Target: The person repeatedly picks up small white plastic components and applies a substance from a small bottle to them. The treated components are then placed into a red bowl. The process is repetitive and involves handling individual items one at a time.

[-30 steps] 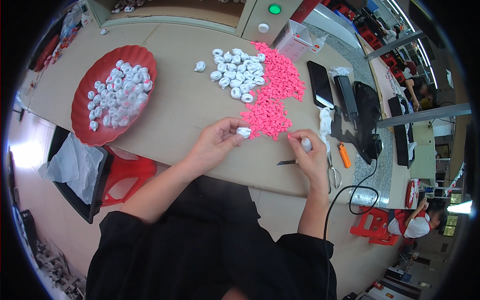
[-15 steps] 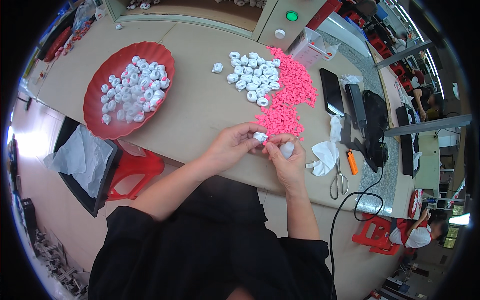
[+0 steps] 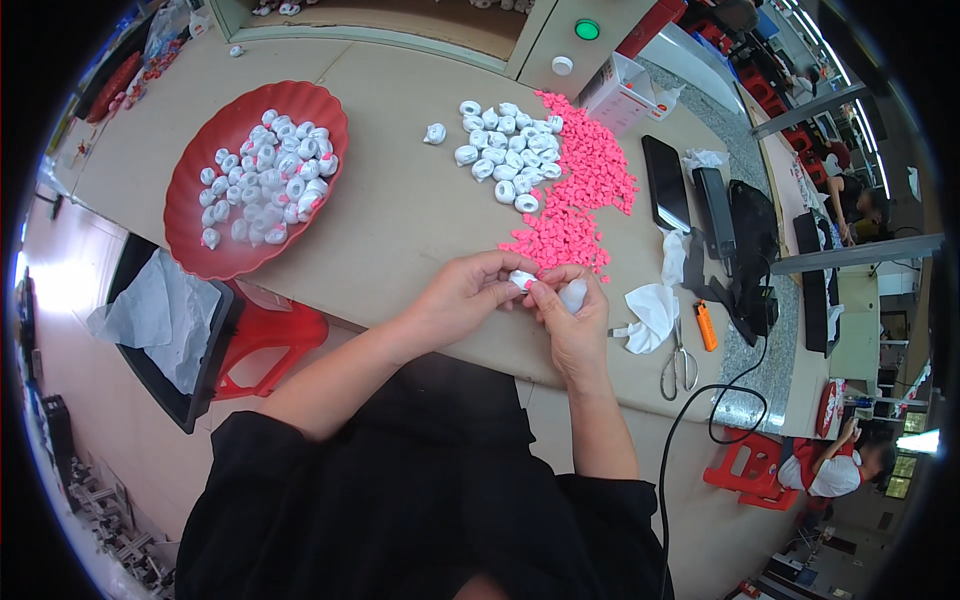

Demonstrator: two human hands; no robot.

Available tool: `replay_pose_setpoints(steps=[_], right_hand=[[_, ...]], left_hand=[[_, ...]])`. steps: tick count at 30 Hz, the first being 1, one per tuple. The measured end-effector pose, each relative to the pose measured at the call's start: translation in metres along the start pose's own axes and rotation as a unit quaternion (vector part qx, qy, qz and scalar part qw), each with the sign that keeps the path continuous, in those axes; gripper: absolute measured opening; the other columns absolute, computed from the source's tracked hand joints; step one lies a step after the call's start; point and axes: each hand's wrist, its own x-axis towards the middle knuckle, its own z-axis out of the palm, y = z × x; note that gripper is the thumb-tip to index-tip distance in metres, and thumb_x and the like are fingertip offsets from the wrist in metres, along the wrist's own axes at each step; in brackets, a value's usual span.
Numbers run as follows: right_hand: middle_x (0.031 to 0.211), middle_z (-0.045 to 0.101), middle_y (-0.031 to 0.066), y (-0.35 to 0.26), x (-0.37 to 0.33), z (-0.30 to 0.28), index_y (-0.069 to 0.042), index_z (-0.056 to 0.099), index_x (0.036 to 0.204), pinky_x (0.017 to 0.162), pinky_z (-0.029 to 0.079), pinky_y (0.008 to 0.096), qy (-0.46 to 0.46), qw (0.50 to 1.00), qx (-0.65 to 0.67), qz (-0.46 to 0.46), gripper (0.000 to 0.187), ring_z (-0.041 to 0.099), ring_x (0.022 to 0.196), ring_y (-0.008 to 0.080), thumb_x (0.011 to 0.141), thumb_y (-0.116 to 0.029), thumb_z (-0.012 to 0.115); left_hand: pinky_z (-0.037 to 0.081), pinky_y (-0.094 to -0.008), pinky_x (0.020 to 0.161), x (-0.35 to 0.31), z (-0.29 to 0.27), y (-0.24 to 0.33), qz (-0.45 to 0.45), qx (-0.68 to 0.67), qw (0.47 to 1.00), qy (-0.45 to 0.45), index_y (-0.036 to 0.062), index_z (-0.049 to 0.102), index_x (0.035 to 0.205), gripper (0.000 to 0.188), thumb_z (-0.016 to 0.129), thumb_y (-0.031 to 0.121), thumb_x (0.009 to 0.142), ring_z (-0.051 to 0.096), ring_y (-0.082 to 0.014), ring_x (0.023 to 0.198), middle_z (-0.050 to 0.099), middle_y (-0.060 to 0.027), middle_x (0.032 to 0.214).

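My left hand (image 3: 465, 298) pinches a small white ring-shaped figure (image 3: 520, 279) between thumb and fingers. My right hand (image 3: 576, 325) is closed beside it, its thumb and fingertip meeting at a tiny pink piece on the white figure. A small translucent white bottle (image 3: 573, 294) is tucked in the right hand's curled fingers. Just beyond both hands spreads a heap of tiny pink pieces (image 3: 590, 165). Left of that heap lies a cluster of white ring-shaped figures (image 3: 505, 150). A red scalloped bowl (image 3: 190, 225) at the left holds many similar figures, some with pink spots.
Right of the pink heap lie a black phone (image 3: 664, 180), crumpled white tissue (image 3: 653, 315), scissors (image 3: 679, 365), an orange cutter (image 3: 706, 326) and a black cable (image 3: 668, 455). A white box (image 3: 615, 95) stands at the back. Red stools (image 3: 265, 345) are beside the table.
The right fingertips have come closer against the white figure, and the pink piece now sits on its side. The figure is turned slightly in the left hand.
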Motion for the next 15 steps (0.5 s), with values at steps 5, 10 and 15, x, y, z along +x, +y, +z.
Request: replay_pose_setpoints(steps=[5, 10, 15], right_hand=[[0.077, 0.059, 0.0043, 0.003, 0.0, -0.002, 0.0, 0.054, 0.09, 0.065, 0.047, 0.0222, 0.023, 0.996, -0.085, -0.031, 0.014, 0.058, 0.072, 0.0094, 0.081, -0.005, 0.062], [0.081, 0.06, 0.006, -0.004, 0.0, 0.007, 0.003, 0.056, 0.094, 0.065, 0.046, 0.0219, 0.031, 0.997, -0.07, -0.009, 0.016, 0.059, 0.073, 0.0103, 0.081, -0.005, 0.062], [0.08, 0.061, 0.0056, -0.001, -0.001, 0.007, 0.004, 0.058, 0.095, 0.064, 0.046, 0.0215, 0.026, 0.997, -0.062, -0.029, 0.015, 0.059, 0.073, 0.0104, 0.081, -0.003, 0.06]], left_hand=[[0.046, -0.0229, 0.069, -0.001, -0.002, 0.004, -0.006, 0.02, 1.0, -0.004, -0.0025, 0.054, 0.108, 0.023, 0.049, 0.002, 0.086, 0.054, -0.0086, 0.078, 0.058, -0.0048, 0.09], [0.046, -0.0225, 0.068, -0.001, 0.001, 0.009, -0.013, -0.032, 0.999, 0.015, -0.0028, 0.055, 0.107, 0.022, 0.052, 0.005, 0.087, 0.054, -0.0078, 0.076, 0.059, -0.0047, 0.09], [0.046, -0.0209, 0.067, 0.001, 0.003, 0.011, -0.043, -0.05, 0.997, 0.049, -0.0027, 0.056, 0.107, 0.023, 0.054, 0.006, 0.086, 0.054, -0.0074, 0.072, 0.06, -0.0047, 0.088]])
